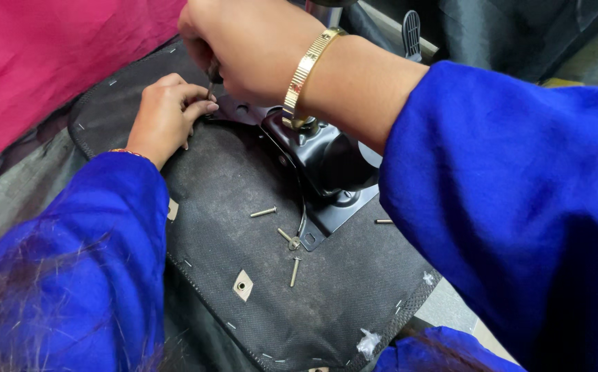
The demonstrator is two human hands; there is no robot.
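Note:
An upturned chair seat (244, 179) covered in black fabric lies below me, with a black metal mechanism plate (326, 165) on it. My right hand (250, 41), with a gold bracelet on the wrist, is closed around the handle of a screwdriver (211, 76) whose tip points down at the far corner of the plate. My left hand (164, 114) rests on the fabric beside that tip, its fingertips pinched at the spot where the tool meets the plate. Several loose screws (263, 212) lie on the fabric near the plate's near corner. Both sleeves are bright blue.
Pink cloth (44, 55) fills the upper left. Grey fabric (9, 193) lies under the seat on the left. A black chair part with a slotted lever (412, 31) stands at the top. An empty screw hole with a beige patch (242, 284) sits near the seat's front edge.

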